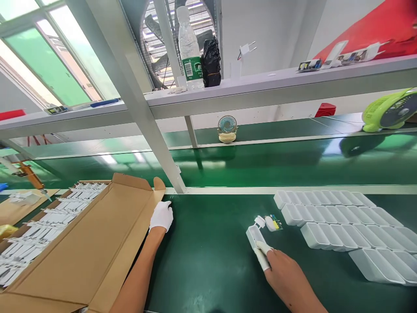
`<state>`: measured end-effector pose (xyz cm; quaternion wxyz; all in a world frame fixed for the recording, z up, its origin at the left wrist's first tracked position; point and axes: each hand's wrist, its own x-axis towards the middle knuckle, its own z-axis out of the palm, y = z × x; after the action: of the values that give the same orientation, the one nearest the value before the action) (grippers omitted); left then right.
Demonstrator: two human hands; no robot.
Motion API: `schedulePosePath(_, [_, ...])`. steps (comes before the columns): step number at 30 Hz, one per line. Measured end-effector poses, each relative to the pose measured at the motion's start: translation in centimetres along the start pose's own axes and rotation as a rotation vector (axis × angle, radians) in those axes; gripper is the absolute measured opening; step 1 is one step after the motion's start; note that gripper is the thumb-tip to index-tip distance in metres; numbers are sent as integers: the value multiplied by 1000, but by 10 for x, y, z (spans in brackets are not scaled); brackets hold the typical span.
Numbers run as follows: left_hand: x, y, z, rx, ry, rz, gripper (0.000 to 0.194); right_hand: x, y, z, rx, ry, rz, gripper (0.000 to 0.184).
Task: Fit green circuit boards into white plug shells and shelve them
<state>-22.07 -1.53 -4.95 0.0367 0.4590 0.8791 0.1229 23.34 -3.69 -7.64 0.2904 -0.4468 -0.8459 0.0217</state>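
Observation:
My left hand [162, 215], in a white glove, is closed beside the lid's edge of a cardboard box [97, 234]; whatever its fingers hold is hidden. White finger covers show on my right hand [276, 269]. It grips a white plastic charger case [254, 236] by its near end, with the hollow side facing up. Just past the case's far end lies a small circuit board [273, 223] with white and yellow parts, next to a small white plastic piece [259, 221].
Rows of empty white cases [342, 234] stand on the green table at right. The box holds several rows of white parts [55, 226]. A slanted metal post [153, 126] and shelf [260, 93] rise ahead, with a bottle [190, 48] on the shelf. A green fan [384, 112] stands behind.

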Motion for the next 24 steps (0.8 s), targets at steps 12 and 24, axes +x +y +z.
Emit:
schedulePosePath(12, [-60, 93, -25, -396, -210, 480, 55, 31, 16, -20, -168, -70, 190, 28])
schedulePosePath(24, [-112, 192, 19, -432, -318, 1017, 40, 24, 21, -13, -82, -136, 286, 25])
